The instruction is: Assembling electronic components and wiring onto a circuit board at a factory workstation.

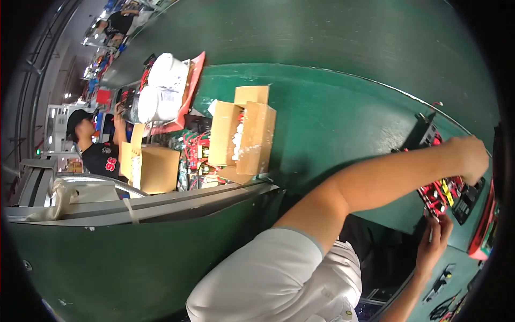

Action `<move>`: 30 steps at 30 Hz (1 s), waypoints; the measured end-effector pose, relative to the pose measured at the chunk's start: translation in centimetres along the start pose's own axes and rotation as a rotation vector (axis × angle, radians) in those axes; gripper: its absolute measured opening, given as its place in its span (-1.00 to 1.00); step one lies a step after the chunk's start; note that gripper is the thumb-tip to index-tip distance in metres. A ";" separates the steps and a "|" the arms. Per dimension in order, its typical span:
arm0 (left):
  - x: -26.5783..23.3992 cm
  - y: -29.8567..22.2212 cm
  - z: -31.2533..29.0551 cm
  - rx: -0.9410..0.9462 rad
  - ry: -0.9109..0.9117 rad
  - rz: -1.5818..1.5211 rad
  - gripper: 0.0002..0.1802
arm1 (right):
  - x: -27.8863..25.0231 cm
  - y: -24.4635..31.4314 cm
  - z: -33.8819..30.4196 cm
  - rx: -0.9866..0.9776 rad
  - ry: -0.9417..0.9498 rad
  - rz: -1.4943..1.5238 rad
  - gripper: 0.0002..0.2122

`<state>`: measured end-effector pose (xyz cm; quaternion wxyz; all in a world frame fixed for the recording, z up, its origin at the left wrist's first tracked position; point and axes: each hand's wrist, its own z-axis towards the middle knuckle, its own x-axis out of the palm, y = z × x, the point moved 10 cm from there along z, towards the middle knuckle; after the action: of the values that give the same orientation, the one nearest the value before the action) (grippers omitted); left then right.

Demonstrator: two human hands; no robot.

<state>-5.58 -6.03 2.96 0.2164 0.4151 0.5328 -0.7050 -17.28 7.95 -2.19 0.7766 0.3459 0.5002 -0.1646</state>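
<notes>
I see left hand (pixel 468 159), fingers curled, by red assembly (pixel 435 194) on table (pixel 316 118); right hand (pixel 431 244), fingers bent, at assembly's near edge. Can't tell either hold.

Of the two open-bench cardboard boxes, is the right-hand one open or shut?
Open: the box has a flap sticking out, and white and red contents show inside.

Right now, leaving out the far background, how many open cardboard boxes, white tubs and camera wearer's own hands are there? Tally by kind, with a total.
Open cardboard boxes: 2
White tubs: 2
Wearer's own hands: 2 (left hand, right hand)
Total: 6
</notes>
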 end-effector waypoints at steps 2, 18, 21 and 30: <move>0.5 -1.0 1.3 0.018 -0.026 -0.012 -0.74 | -0.4 -0.9 -1.0 0.024 -0.011 0.002 -0.81; -4.2 -3.9 -4.5 0.117 -0.223 0.001 -0.57 | -2.0 -7.7 -0.7 0.740 -0.512 0.910 -0.91; -1.4 -7.3 -4.5 0.314 -0.006 -0.260 -0.48 | -2.3 -7.6 -1.8 0.691 -0.613 0.997 -0.93; 6.0 -6.6 -3.1 0.207 0.268 -0.131 -0.63 | -4.7 -4.3 -2.1 0.375 -0.619 0.855 -0.81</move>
<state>-12.76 -0.12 1.58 0.0531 0.4898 0.5075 -0.7069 -23.38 5.96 -0.14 0.8099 0.5858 0.0262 -0.0151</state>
